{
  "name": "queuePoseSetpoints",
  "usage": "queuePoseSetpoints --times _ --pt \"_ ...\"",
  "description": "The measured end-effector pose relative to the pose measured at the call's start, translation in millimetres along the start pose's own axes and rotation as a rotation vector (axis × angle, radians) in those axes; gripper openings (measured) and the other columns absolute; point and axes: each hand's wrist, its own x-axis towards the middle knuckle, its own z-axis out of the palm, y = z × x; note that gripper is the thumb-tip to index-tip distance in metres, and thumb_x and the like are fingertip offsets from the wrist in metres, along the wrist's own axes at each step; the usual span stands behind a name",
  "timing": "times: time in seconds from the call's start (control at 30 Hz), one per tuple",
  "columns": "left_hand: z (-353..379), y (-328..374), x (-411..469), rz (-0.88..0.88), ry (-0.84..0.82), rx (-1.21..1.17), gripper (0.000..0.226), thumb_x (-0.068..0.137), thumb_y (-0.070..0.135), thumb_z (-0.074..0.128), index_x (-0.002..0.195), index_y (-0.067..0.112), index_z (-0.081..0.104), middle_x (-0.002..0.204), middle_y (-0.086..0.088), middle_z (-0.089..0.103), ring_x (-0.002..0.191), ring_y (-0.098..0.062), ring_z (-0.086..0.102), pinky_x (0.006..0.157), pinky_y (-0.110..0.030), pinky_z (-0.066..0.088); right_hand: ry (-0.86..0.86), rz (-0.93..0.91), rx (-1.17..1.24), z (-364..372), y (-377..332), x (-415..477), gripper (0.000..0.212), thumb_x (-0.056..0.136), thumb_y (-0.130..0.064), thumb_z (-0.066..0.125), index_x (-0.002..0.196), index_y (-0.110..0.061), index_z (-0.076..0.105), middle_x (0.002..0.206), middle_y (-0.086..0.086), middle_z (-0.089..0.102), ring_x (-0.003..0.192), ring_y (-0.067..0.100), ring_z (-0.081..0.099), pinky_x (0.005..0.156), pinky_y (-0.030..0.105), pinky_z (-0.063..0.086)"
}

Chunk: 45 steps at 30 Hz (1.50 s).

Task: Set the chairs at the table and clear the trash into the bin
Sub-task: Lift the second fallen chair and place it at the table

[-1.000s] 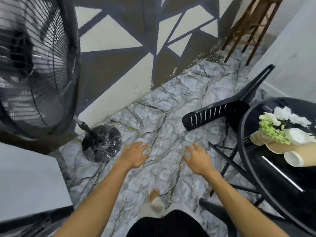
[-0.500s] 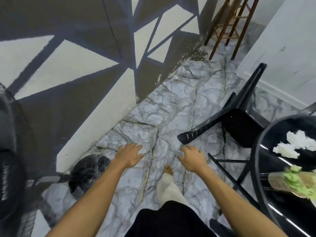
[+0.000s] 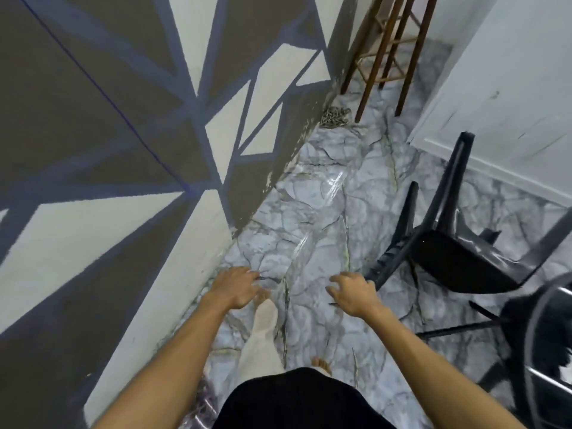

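Here, both arms were held out forward over the marble floor [image 3: 312,218], palms down. The left hand [image 3: 236,287] was spread wide with nothing in it, its fingers loosely extended above a bare foot [image 3: 266,308]. The right hand [image 3: 353,294] was likewise empty, its fingers splayed and slightly curled. A black chair [image 3: 458,258] was seen tipped over on the floor at about three o'clock from the right hand, its slatted back lying near that hand's fingertips without being touched and its legs pointed up toward the white wall [image 3: 501,82]. The round black table [image 3: 535,329] was caught only by its rim at four o'clock, blurred. A wooden stool [image 3: 387,54] stood at one o'clock, far along the floor, with a small chain [image 3: 334,116] heaped beside its legs. The painted wall [image 3: 123,134] ran along nine to eleven o'clock.
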Motion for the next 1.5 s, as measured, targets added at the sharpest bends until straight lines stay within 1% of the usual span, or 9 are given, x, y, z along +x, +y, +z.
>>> queuePoseSetpoints --times 0.43,0.73,0.83,0.93,1.03,1.13,1.23,1.43,1.5 --pt "-207 -2 188 0.352 -0.078 0.398 0.055 0.101 0.05 0.031 0.151 0.029 0.031 0.161 -0.001 0.025 0.146 -0.025 0.027 0.115 -0.044 0.023 0.2 0.331 0.371 -83 -35 103 0.047 0.099 -0.049 0.039 0.138 -0.026 0.051 0.15 0.006 0.044 0.138 0.028 0.039 0.108 0.051 0.036" --pt "-286 118 293 0.62 -0.145 0.716 0.057 0.1 0.053 0.03 0.152 0.03 0.03 0.162 -0.002 0.023 0.148 -0.025 0.023 0.118 -0.047 0.019 0.416 0.639 0.68 -111 9 125 0.04 0.098 -0.047 0.04 0.128 -0.029 0.059 0.13 -0.001 0.059 0.125 0.026 0.05 0.095 0.044 0.045" --pt "-300 172 310 0.735 -0.154 0.802 0.056 0.101 0.051 0.031 0.152 0.028 0.029 0.162 -0.002 0.023 0.148 -0.025 0.023 0.118 -0.046 0.018 0.461 0.743 0.765 -110 27 127 0.04 0.097 -0.049 0.039 0.117 -0.027 0.065 0.111 -0.001 0.063 0.111 0.027 0.058 0.084 0.042 0.051" --pt "-304 226 324 0.859 -0.143 0.9 0.054 0.101 0.049 0.032 0.151 0.027 0.032 0.16 -0.003 0.028 0.146 -0.025 0.027 0.117 -0.046 0.022 0.522 0.876 0.904 -105 40 124 0.044 0.094 -0.053 0.038 0.108 -0.023 0.067 0.108 0.001 0.065 0.109 0.029 0.059 0.085 0.046 0.051" --pt "-295 273 331 0.964 -0.176 1.016 0.055 0.101 0.048 0.032 0.151 0.026 0.031 0.161 -0.004 0.026 0.146 -0.024 0.027 0.117 -0.044 0.022 0.575 1.019 1.007 -103 39 108 0.038 0.098 -0.043 0.043 0.124 -0.023 0.062 0.133 0.004 0.058 0.126 0.03 0.05 0.102 0.047 0.042" --pt "-280 319 327 1.068 -0.207 1.137 0.057 0.101 0.049 0.033 0.152 0.026 0.029 0.162 -0.004 0.024 0.147 -0.024 0.024 0.119 -0.046 0.017 0.574 1.154 1.127 -95 42 96 0.041 0.099 -0.045 0.042 0.133 -0.025 0.055 0.143 0.003 0.051 0.134 0.029 0.041 0.108 0.049 0.034" --pt "-257 360 325 1.181 -0.217 1.245 0.056 0.1 0.049 0.034 0.152 0.027 0.031 0.16 -0.004 0.027 0.146 -0.026 0.026 0.117 -0.044 0.017 0.61 1.265 1.294 -83 42 89 0.041 0.098 -0.045 0.042 0.134 -0.027 0.055 0.142 0.001 0.051 0.132 0.027 0.042 0.106 0.047 0.034" --pt "-194 430 331 1.435 -0.307 1.447 0.051 0.1 0.048 0.034 0.147 0.028 0.038 0.155 -0.002 0.038 0.141 -0.025 0.036 0.115 -0.042 0.025 0.728 1.474 1.48 -55 37 89 0.037 0.096 -0.042 0.047 0.125 -0.024 0.062 0.122 0.004 0.064 0.114 0.029 0.057 0.091 0.04 0.048" --pt "-168 444 335 1.481 -0.355 1.492 0.05 0.101 0.047 0.032 0.148 0.029 0.037 0.156 -0.002 0.036 0.142 -0.023 0.035 0.115 -0.039 0.026 0.718 1.513 1.541 -43 35 98 0.039 0.098 -0.041 0.047 0.13 -0.024 0.059 0.128 0.005 0.061 0.118 0.03 0.054 0.093 0.041 0.048"
